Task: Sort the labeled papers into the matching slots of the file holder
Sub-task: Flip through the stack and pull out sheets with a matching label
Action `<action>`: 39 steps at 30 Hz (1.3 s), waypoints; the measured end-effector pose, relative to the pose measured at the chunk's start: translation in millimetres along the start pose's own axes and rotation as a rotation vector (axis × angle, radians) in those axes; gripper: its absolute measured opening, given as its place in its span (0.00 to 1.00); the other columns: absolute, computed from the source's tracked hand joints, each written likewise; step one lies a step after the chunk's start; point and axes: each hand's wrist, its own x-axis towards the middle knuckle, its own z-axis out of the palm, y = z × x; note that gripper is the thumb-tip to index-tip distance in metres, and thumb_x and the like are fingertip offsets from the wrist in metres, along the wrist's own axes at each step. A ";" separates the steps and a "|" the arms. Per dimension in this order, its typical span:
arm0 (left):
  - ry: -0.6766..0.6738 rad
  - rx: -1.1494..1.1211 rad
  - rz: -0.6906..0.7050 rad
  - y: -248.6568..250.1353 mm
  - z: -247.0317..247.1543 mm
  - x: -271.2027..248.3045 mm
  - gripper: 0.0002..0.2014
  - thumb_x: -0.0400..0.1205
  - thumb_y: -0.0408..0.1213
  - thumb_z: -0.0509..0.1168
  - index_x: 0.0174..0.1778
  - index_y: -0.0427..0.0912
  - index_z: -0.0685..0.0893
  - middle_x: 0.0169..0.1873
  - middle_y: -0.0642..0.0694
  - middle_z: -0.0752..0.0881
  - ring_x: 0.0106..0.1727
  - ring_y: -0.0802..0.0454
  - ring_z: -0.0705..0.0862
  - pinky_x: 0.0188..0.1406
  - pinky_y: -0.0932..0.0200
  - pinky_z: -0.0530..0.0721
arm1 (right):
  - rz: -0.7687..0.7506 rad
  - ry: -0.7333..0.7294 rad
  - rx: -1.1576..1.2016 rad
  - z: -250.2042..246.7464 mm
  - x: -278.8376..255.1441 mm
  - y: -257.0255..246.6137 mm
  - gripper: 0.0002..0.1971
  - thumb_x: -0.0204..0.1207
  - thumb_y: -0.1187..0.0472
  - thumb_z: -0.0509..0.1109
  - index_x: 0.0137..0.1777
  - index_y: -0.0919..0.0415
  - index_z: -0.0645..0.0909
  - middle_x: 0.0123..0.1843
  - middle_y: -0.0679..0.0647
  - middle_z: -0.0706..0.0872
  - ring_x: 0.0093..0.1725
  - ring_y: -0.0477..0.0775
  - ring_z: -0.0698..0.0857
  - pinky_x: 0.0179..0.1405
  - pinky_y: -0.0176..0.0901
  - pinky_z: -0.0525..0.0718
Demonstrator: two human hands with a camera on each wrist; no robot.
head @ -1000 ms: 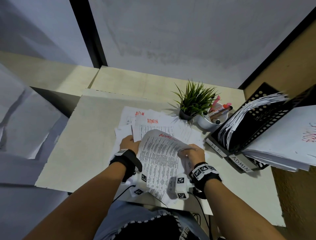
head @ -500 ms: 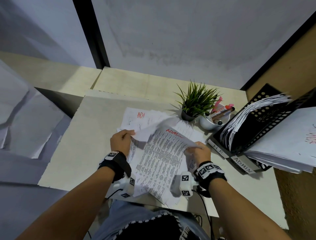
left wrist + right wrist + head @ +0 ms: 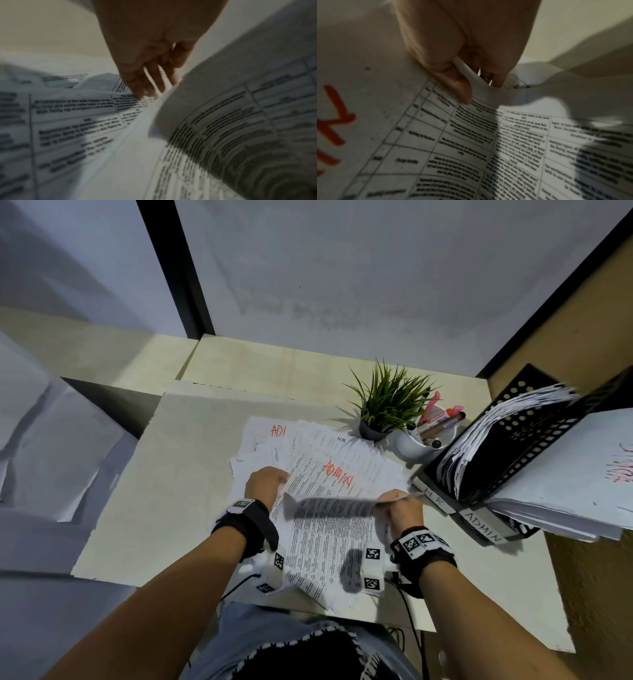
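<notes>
A loose pile of printed papers point(image 3: 318, 535) lies on the desk; visible labels read ADMIN point(image 3: 337, 477) in red, ADI point(image 3: 278, 430) and HR point(image 3: 341, 440). My right hand point(image 3: 400, 503) pinches the edge of one printed sheet point(image 3: 335, 506) between thumb and fingers point(image 3: 462, 92), and the sheet hangs bent and blurred above the pile. My left hand point(image 3: 265, 482) rests on the pile's left side with straight fingers point(image 3: 147, 83) pressing down. The black mesh file holder point(image 3: 534, 433) stands at the right, its slots tagged HR point(image 3: 435, 501) and ADMIN point(image 3: 483, 530), with papers inside.
A small potted plant point(image 3: 387, 402) and a white cup of pens point(image 3: 416, 445) stand behind the pile, close to the holder. A thick stack of sheets point(image 3: 565, 474) sticks out of the holder at far right. Bare desk surface point(image 3: 171, 491) lies to the left.
The sheet that both hands held up has dropped lower and bent over. My left hand let go of its corner and came down onto the pile. A red ADMIN label now shows above the bend.
</notes>
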 end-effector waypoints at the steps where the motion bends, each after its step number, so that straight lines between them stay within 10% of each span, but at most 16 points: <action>1: 0.040 0.101 -0.002 -2.6 1.1 0.6 0.05 0.77 0.36 0.60 0.39 0.43 0.81 0.38 0.43 0.81 0.41 0.43 0.78 0.47 0.54 0.76 | -0.026 -0.002 -0.049 -7.4 2.3 2.8 0.19 0.65 0.82 0.60 0.23 0.61 0.79 0.19 0.47 0.83 0.25 0.48 0.81 0.24 0.35 0.78; 5: -0.018 0.240 -0.066 -13.7 5.7 2.5 0.26 0.75 0.46 0.70 0.66 0.40 0.72 0.57 0.43 0.78 0.59 0.41 0.80 0.61 0.51 0.79 | -0.058 -0.035 -0.005 -18.6 -5.2 8.5 0.20 0.69 0.82 0.61 0.23 0.61 0.80 0.26 0.52 0.86 0.31 0.51 0.85 0.31 0.37 0.84; 11: -0.070 0.436 0.041 -12.4 13.6 1.5 0.18 0.73 0.40 0.74 0.31 0.46 0.67 0.29 0.50 0.69 0.29 0.53 0.68 0.28 0.60 0.64 | -0.091 -0.108 0.117 -11.0 -10.1 10.5 0.30 0.68 0.86 0.56 0.12 0.60 0.80 0.27 0.60 0.85 0.37 0.60 0.84 0.52 0.51 0.85; 14: 0.073 0.337 0.116 -10.1 6.4 2.7 0.20 0.75 0.36 0.71 0.26 0.45 0.65 0.24 0.49 0.68 0.25 0.52 0.65 0.26 0.61 0.61 | -0.054 -0.085 0.128 -12.7 -12.5 4.3 0.27 0.66 0.84 0.60 0.11 0.59 0.79 0.31 0.61 0.86 0.40 0.62 0.83 0.44 0.46 0.85; 22: 0.310 0.151 0.185 -5.4 -20.7 9.3 0.08 0.80 0.34 0.65 0.38 0.33 0.84 0.32 0.38 0.82 0.34 0.44 0.76 0.25 0.62 0.68 | -0.072 -0.050 0.188 -9.1 -14.6 -5.2 0.28 0.62 0.84 0.50 0.13 0.59 0.81 0.23 0.52 0.88 0.35 0.57 0.84 0.32 0.39 0.82; 26: 0.302 -0.037 0.160 -4.3 -18.9 4.7 0.12 0.81 0.30 0.62 0.55 0.38 0.89 0.43 0.42 0.88 0.43 0.46 0.82 0.45 0.60 0.78 | -0.079 -0.069 0.264 -2.1 -22.1 -12.9 0.30 0.62 0.88 0.51 0.12 0.60 0.80 0.23 0.53 0.87 0.33 0.54 0.85 0.28 0.33 0.84; 30: 0.262 -0.305 0.110 -0.9 -16.9 -2.6 0.14 0.75 0.22 0.58 0.41 0.36 0.90 0.46 0.40 0.90 0.49 0.45 0.86 0.54 0.57 0.83 | -0.054 -0.048 0.282 3.0 -22.8 -13.5 0.24 0.67 0.86 0.60 0.17 0.63 0.82 0.24 0.51 0.87 0.33 0.49 0.86 0.29 0.31 0.83; 34: 0.095 -0.361 0.063 11.7 -12.2 -14.7 0.06 0.61 0.27 0.58 0.30 0.38 0.78 0.33 0.40 0.77 0.37 0.47 0.71 0.39 0.57 0.71 | -0.094 -0.099 0.153 5.1 -26.3 -19.4 0.21 0.63 0.86 0.63 0.23 0.60 0.85 0.20 0.46 0.84 0.26 0.46 0.83 0.31 0.37 0.80; 39: -0.090 -0.549 0.076 32.9 -17.4 -45.9 0.07 0.57 0.27 0.53 0.27 0.42 0.64 0.27 0.46 0.61 0.31 0.49 0.60 0.32 0.57 0.58 | -0.094 -0.086 0.121 8.8 -24.6 -46.8 0.17 0.60 0.78 0.73 0.45 0.62 0.79 0.44 0.59 0.88 0.47 0.60 0.86 0.52 0.55 0.85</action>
